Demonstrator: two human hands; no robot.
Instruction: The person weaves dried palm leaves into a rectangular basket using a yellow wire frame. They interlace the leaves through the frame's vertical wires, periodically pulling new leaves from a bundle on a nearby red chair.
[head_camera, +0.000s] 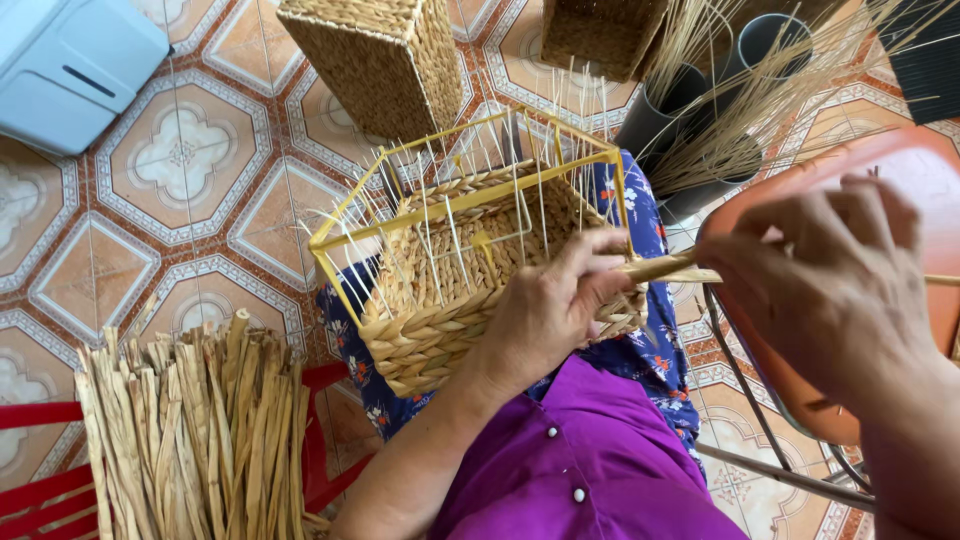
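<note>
— Two hands are working on one half-woven basket (450, 300), which is resting tilted on the person's lap with its open mouth facing away from the body.

— Why is it lying like that?

— Probably so the near wall is facing the fingers. The left hand (550, 310) is pressing against that wall at the basket's right corner, fingers curled shut around a flat straw strand (665, 267). The right hand (830, 270) is gripping the same strand further out, pulling it taut between the two.

— And the yellow bars?

— A wire frame (470, 190) is sitting inside the weave, thin pale stakes (450, 215) poking up past its top edge.

— Is room getting tight?

— On the right, yes: an orange chair (930, 190) is crowding the right hand. On the left, a bundle of dried straw (190, 430) is lying on a red rack (40, 490) just beside the knee, within reach. Two finished baskets (385, 55) are standing on the tiled floor (180, 150) beyond, near dark tubes (655, 120) holding loose stalks.
</note>
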